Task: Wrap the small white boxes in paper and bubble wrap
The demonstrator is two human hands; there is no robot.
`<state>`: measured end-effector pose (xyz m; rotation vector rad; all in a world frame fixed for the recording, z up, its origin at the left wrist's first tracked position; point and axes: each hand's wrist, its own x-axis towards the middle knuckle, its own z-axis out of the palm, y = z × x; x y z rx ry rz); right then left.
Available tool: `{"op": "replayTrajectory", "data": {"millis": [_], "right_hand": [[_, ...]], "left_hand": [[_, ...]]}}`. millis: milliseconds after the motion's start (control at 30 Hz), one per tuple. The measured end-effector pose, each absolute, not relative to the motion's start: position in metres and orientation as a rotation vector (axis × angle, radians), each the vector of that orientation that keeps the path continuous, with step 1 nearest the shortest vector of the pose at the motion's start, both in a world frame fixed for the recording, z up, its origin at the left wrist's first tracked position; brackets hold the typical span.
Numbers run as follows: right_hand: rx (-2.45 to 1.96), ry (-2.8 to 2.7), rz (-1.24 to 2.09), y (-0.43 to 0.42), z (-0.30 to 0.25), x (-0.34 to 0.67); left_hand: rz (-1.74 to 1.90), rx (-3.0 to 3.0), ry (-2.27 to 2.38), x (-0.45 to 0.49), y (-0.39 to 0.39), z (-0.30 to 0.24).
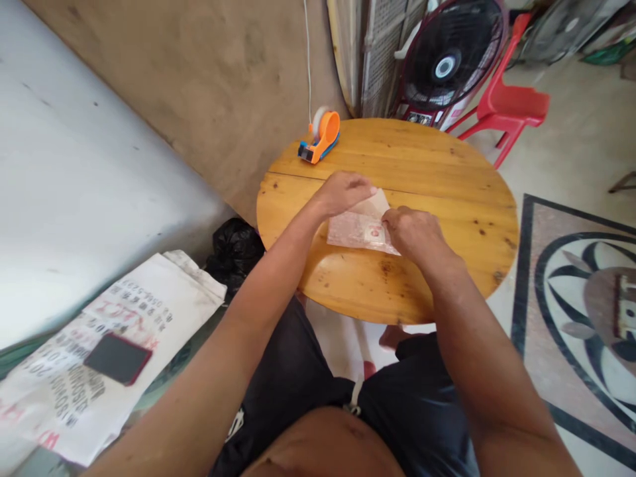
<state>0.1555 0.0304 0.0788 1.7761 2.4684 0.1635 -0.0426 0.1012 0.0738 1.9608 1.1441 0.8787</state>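
On the round wooden table (437, 265) lies a pinkish, see-through plastic pouch (350, 228), with a small pale square (374, 232) bearing a red mark inside or on it. A paler, folded-looking part makes up its upper side. My left hand (346, 192) is closed at that upper edge, its thumb hidden under the fingers. At the right edge, my right hand (412, 230) pinches the pouch between thumb and curled fingers. An orange and blue tape dispenser (322, 138) stands near the table's far left edge, apart from both hands.
Left of me, a phone (118, 358) lies on printed white sacks (149, 298). A black plastic bag (236, 248) sits between them and the table. Behind the table are a large fan (452, 56) and a red plastic chair (514, 103). A brown board (223, 86) leans at the left.
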Motion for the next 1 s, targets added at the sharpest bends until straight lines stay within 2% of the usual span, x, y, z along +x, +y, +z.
{"op": "replayTrajectory", "data": {"millis": [133, 333, 467, 667, 1000], "right_hand": [[1.791, 2.453, 0.129, 0.031, 0.08, 0.156], [1.824, 2.501, 0.074, 0.032, 0.077, 0.159], [1.852, 2.546, -0.026, 0.033, 0.076, 0.166], [2.02, 2.606, -0.142, 0.037, 0.067, 0.184], [2.328, 2.642, -0.089, 0.048, 0.052, 0.18]], "left_hand": [[0.918, 2.428, 1.423, -0.033, 0.043, 0.086], [0.565, 2.847, 1.214, -0.017, -0.02, 0.048], [0.435, 2.871, 1.266, -0.015, -0.024, 0.032], [0.468, 2.859, 1.252, -0.014, -0.02, 0.034], [0.548, 2.805, 1.213, -0.012, -0.009, 0.034]]}}
